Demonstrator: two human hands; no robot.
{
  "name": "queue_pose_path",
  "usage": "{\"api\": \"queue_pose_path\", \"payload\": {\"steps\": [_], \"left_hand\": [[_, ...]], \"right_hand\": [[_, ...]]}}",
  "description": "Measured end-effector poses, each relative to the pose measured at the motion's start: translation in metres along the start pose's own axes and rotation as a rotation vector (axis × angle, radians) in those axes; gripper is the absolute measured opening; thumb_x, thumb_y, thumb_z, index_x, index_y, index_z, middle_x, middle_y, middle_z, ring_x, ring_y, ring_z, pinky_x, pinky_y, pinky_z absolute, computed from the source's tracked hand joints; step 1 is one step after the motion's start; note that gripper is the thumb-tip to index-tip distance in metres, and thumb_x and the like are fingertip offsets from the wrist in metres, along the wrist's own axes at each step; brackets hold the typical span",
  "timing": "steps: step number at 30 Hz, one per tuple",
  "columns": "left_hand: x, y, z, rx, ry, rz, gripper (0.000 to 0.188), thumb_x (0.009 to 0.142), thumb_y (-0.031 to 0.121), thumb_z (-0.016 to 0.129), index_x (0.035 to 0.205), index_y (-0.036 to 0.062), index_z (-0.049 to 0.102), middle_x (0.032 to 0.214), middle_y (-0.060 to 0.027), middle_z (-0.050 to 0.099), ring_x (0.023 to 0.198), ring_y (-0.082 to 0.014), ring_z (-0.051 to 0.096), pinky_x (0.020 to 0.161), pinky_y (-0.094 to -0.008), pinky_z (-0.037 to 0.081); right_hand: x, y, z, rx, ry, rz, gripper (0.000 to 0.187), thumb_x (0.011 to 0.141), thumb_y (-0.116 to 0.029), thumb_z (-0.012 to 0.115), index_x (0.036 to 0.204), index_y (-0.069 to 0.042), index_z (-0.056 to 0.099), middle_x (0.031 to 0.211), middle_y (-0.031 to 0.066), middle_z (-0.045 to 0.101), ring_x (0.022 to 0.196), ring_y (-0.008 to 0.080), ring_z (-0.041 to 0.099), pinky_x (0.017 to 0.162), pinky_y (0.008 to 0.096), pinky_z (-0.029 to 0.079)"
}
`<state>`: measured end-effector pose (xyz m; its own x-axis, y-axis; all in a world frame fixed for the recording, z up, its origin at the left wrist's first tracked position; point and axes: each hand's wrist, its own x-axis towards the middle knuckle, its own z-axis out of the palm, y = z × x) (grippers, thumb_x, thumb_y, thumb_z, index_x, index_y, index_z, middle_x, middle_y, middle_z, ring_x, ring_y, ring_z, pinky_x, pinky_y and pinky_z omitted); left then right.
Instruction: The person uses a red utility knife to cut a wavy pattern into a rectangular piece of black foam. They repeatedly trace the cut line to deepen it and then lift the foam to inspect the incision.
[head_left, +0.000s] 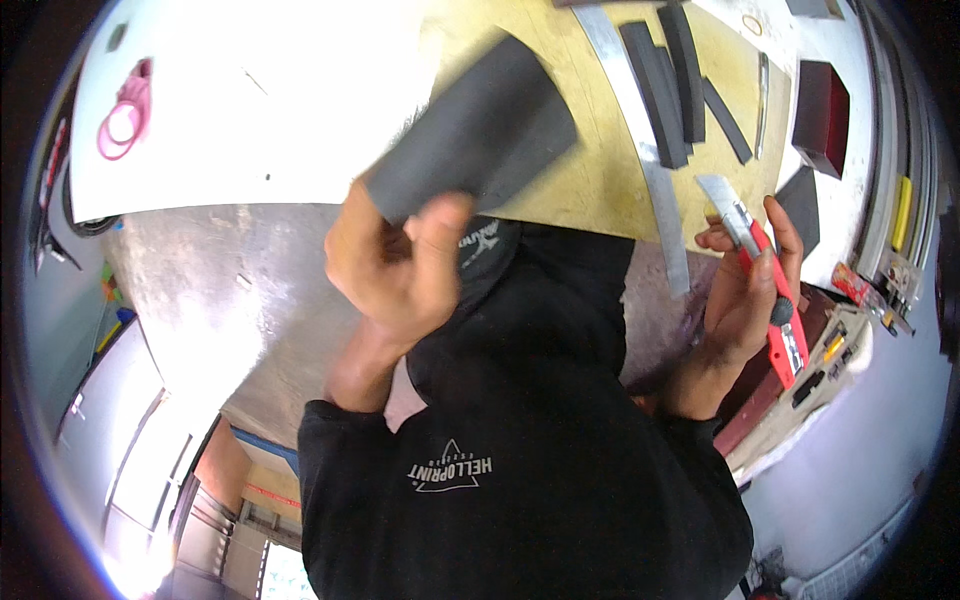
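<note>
My left hand [395,265] is closed on a black rectangular sheet [480,125], perhaps foam, with the thumb on its near edge. The sheet is lifted over the table and slightly blurred. In my right hand [745,290] is a red utility knife [765,260], its wide blade out and pointing away from me. Between the hands a long steel ruler [635,140] lies across the yellowish board [590,205] and sticks out past its near edge. Several black strips [683,75] rest just right of the ruler.
A dark red box [822,118] and a dark flat piece [798,210] are at the right. A thin metal rod [763,105] lies near the strips. Pink ring-shaped handles [122,125] sit at the far left of the white tabletop [300,120]. At the right, a tray [815,385] contains small tools.
</note>
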<state>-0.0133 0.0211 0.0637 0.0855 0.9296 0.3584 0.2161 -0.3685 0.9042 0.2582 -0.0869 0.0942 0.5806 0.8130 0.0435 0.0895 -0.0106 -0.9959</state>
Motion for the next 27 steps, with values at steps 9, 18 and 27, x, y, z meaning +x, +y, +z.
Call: {"api": "queue_pose_path", "payload": {"steps": [9,18,27], "left_hand": [[0.017,0.020,0.024,-0.553,0.094,-0.646,0.029,0.108,0.027,0.060,0.093,0.0028,0.067,0.074,0.0028,0.057,0.061,-0.0043,0.058,0.059,-0.0245,0.061],[-0.001,0.010,0.019,-0.762,-0.002,-0.628,0.033,0.112,0.026,0.050,0.107,-0.0019,0.066,0.092,-0.0087,0.073,0.078,-0.0124,0.072,0.068,-0.0278,0.059],[-0.005,0.028,0.030,-0.643,-0.008,-0.628,0.035,0.100,0.013,0.069,0.126,-0.0079,0.059,0.104,-0.0136,0.073,0.076,-0.0093,0.067,0.067,-0.0228,0.052]], "right_hand": [[-0.017,-0.003,0.041,0.093,-0.220,-0.327,0.036,0.101,-0.012,0.061,0.133,0.003,0.052,0.104,0.0238,0.074,0.096,0.0325,0.074,0.092,0.0396,0.055],[-0.006,-0.004,0.070,-0.154,-0.095,-0.072,0.039,0.095,-0.006,0.076,0.127,0.003,0.054,0.111,0.0212,0.074,0.105,0.0215,0.072,0.093,0.0338,0.056],[-0.009,-0.004,0.070,-0.103,-0.089,-0.071,0.041,0.093,-0.002,0.076,0.128,0.001,0.053,0.108,0.0199,0.075,0.103,0.0211,0.073,0.091,0.0331,0.058]]}}
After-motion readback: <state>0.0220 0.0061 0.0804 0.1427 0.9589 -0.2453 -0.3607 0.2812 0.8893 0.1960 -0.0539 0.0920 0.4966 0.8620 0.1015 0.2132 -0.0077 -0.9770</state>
